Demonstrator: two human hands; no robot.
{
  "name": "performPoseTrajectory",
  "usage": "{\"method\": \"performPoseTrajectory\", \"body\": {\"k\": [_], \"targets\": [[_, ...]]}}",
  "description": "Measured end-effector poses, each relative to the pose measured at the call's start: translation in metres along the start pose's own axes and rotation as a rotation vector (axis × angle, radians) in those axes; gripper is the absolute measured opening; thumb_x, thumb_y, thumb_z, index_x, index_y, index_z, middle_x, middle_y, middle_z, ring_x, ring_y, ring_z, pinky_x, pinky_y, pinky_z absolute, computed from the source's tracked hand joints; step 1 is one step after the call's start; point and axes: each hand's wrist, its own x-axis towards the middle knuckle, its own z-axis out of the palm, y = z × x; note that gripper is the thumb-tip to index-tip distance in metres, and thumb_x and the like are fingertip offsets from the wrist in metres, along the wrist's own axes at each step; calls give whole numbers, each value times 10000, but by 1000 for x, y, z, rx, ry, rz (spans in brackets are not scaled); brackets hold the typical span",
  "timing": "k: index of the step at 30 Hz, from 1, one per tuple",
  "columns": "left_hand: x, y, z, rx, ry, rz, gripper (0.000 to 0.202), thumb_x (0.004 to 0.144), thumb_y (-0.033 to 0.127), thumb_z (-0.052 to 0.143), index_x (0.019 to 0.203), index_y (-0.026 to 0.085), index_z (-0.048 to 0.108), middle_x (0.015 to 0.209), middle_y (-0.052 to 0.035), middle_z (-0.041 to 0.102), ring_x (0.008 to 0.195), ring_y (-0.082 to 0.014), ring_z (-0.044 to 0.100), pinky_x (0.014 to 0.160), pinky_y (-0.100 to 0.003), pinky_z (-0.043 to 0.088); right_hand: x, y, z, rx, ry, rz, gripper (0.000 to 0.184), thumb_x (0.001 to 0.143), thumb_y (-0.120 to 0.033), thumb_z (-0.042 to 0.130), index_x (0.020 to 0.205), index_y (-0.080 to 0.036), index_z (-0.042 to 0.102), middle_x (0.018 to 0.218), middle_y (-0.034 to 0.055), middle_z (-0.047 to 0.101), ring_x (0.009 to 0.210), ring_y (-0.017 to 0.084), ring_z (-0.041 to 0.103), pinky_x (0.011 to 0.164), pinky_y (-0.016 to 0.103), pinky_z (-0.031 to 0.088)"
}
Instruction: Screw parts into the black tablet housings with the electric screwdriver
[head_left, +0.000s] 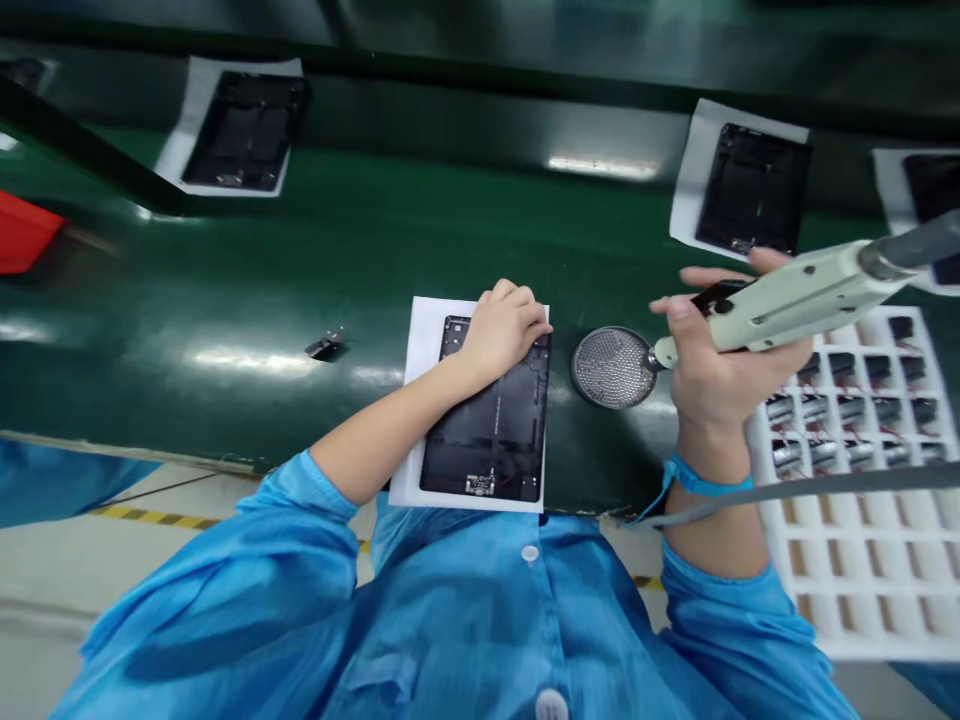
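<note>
A black tablet housing (487, 430) lies on a white sheet (420, 340) at the table's front edge, a small circuit board (480, 485) at its near end. My left hand (504, 325) rests over its upper right part, fingers curled at the top edge; whatever lies under the fingers is hidden. In my right hand (716, 365) is a pale green electric screwdriver (795, 300), held nearly level and pointing left. Its tip reaches the right rim of a round perforated screw tray (613, 368), just right of the housing. A screw on the bit cannot be made out.
A white compartment tray (814, 560) with several small wired parts stands at right, a grey cable (825, 487) crossing it. More housings on sheets lie along the back, including one (247, 130) at left. A small black part (324, 347) and a red bin (26, 232) are left.
</note>
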Motion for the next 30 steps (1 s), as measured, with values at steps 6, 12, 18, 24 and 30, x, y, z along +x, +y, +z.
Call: {"method": "performPoseTrajectory", "body": {"k": [6,12,18,24,30], "targets": [[4,0,-2,-81,-9,20,215,1177,314,760,1049,242,916,1101,-121,816,1213,-360,636,970,-505,513,5,20,15,-101,214,-125,615,1092,-552,843,1610,-384,555,992,-5,713,568,161,596,455,334,532],[4,0,0,-125,-2,21,249,1176,323,735,1087,220,944,1074,-142,797,1241,-387,637,1009,-541,534,-1,36,20,-159,260,-44,452,1129,-543,777,1496,-374,574,931,-36,689,522,159,497,506,364,510],[4,1,2,-157,15,18,248,1167,319,742,1084,218,953,1077,-147,798,1256,-395,627,1024,-554,536,-4,27,22,-219,212,80,530,1159,-556,726,1574,-354,466,1060,-3,742,560,152,529,583,407,591],[3,-1,5,-207,34,14,255,1160,319,755,1025,242,957,1055,-145,783,1244,-397,609,1022,-554,520,-1,52,18,-317,241,-124,578,1174,-683,678,1602,-333,509,980,2,747,509,114,464,497,370,536],[3,-2,6,-238,48,3,233,1140,367,800,1027,242,961,1042,-149,786,1246,-407,623,1046,-580,529,-2,66,12,-322,204,-151,574,1187,-649,641,1684,-407,491,1001,-3,755,489,172,537,490,418,567]]}}
